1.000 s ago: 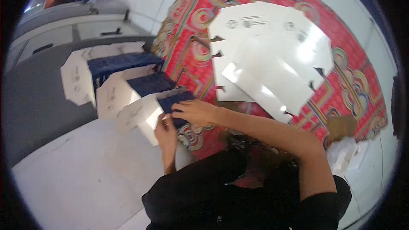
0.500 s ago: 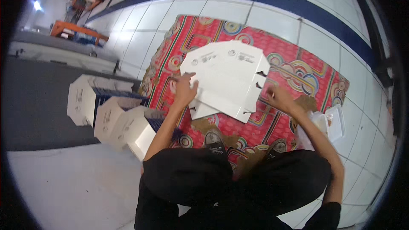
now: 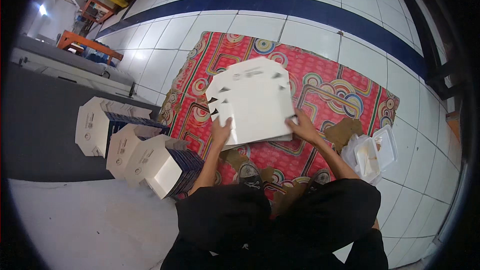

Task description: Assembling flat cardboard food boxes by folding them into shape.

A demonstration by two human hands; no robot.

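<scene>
Both hands are working at the near part of a flat white card sheet (image 3: 257,112), which is lying over at least one more at the middle of the red mat (image 3: 327,67). Left hand (image 3: 220,131) is curling partway, thumb pressing on the left edge; right hand (image 3: 303,127) is half closing at the right edge, apparently pinching it. Fingers underneath are hiding from me. To the left, nested white-and-blue boxes (image 3: 145,162) are standing in rows; to the right, a plastic food container (image 3: 368,160) is sitting open.

Step, as I'm judging it: lining up or picking up the top sheet. Next move seems to be calling for an even hold on both edges, without dragging the sheet below.

Against half a second ago: the sheets are pointing straighter away from the person; the right hand, then off the edge, is now touching it.
</scene>
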